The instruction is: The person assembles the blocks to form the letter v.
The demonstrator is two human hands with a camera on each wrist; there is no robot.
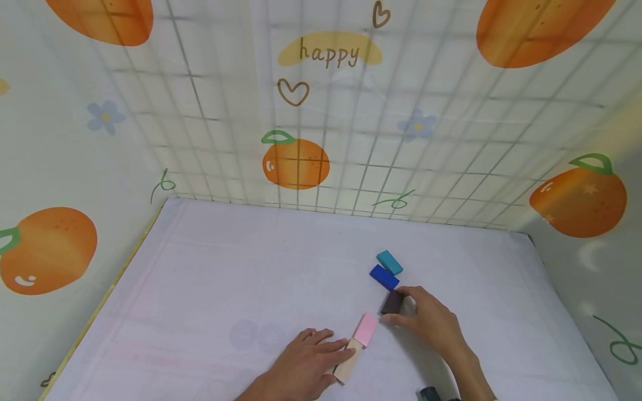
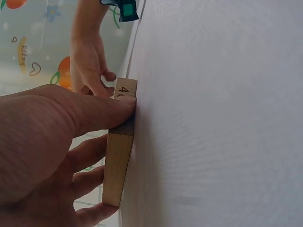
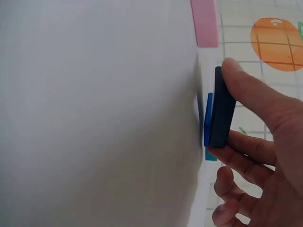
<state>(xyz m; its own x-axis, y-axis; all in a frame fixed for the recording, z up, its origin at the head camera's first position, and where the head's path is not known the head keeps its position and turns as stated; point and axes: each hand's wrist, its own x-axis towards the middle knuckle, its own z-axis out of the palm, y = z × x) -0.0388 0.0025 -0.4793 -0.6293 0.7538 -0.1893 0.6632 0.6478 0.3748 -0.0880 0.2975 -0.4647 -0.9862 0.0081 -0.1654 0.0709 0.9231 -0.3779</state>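
My left hand [image 1: 312, 363] rests around a plain wooden block [image 1: 347, 365], thumb at one end and fingertips along it. In the left wrist view, dark markings like a "4" show on the wood [image 2: 124, 89] beyond the thumb. A pink block [image 1: 365, 329] lies end to end with the wooden one. My right hand [image 1: 432, 320] pinches a black block [image 1: 393, 302] between thumb and finger, just past the pink block's far end. In the right wrist view, the black block [image 3: 222, 109] overlaps the blue one. The blue block [image 1: 384, 277] and teal block [image 1: 390, 262] lie side by side beyond it.
A white cloth-covered tabletop [image 1: 210, 278] lies under everything. Behind it stands a grid wall draped with an orange-printed sheet [image 1: 296, 164], and similar sheets hang at both sides. A dark device [image 1: 429, 394] sits by my right wrist.
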